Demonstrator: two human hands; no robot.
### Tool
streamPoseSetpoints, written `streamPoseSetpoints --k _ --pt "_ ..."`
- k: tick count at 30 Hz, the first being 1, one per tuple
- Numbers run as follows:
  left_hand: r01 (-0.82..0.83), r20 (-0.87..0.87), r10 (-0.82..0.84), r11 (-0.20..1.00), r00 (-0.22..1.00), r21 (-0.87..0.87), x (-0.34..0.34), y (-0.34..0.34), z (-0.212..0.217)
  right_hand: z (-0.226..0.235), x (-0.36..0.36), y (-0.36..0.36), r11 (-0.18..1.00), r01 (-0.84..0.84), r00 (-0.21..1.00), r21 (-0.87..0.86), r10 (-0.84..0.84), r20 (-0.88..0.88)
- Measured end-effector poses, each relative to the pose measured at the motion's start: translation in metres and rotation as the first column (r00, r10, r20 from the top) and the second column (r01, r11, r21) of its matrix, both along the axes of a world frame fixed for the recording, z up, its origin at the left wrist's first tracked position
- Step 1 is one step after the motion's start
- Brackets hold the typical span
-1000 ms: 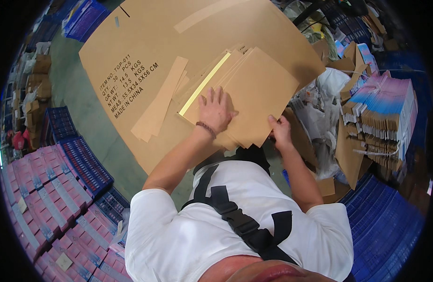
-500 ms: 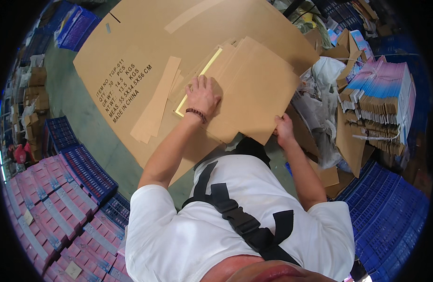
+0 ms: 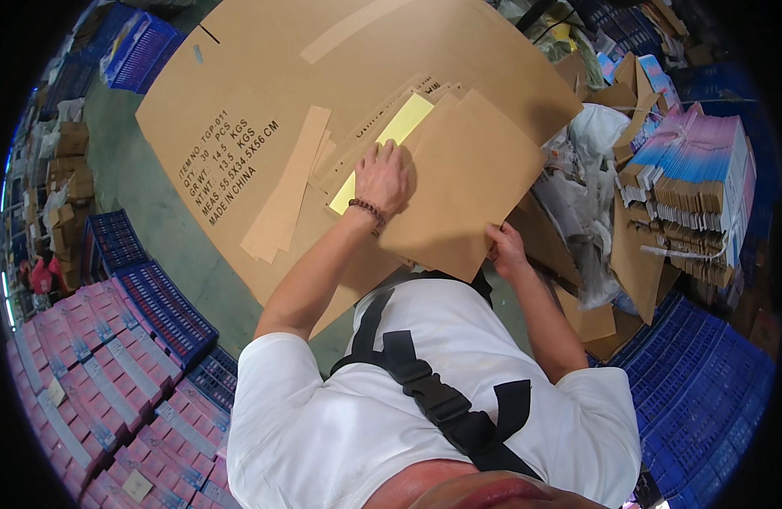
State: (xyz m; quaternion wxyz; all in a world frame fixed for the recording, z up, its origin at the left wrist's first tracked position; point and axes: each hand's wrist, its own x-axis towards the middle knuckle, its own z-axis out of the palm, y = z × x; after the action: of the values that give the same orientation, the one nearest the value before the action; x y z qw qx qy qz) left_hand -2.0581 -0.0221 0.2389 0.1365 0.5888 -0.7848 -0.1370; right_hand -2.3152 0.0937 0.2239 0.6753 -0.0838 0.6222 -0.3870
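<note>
My left hand lies on a small pile of brown cardboard sheets, fingers spread across their left side. Under and beside it shows a long yellow strip, partly covered by the hand and by the top cardboard sheet. The near right edge of that top sheet is pinched between thumb and fingers of my right hand. Left of the pile, narrow pale cardboard strips overlap one another. Everything rests on a large flattened carton with black print.
Right of the carton are crumpled clear plastic and a tied stack of pink-and-blue printed cardboard. Blue crates fill the lower right. Pink boxes stand at lower left beside more blue crates. Greenish floor shows between.
The top cardboard sheet has shifted right and toward me with my right hand, and more of the yellow strip shows. My left hand has moved slightly right and nearer.
</note>
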Motion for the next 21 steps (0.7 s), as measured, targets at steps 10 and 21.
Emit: streamPoseSetpoints --k 10,21 --pt "-0.088 0.041 0.086 0.994 0.995 0.066 0.019 -0.031 0.003 -0.018 -0.007 -0.008 0.958 0.193 0.962 -0.213 -0.228 -0.151" --pt "-0.178 0.209 0.141 0.968 0.968 0.174 0.019 -0.058 -0.004 0.086 -0.099 -0.039 0.804 0.103 0.914 -0.586 -0.309 -0.263"
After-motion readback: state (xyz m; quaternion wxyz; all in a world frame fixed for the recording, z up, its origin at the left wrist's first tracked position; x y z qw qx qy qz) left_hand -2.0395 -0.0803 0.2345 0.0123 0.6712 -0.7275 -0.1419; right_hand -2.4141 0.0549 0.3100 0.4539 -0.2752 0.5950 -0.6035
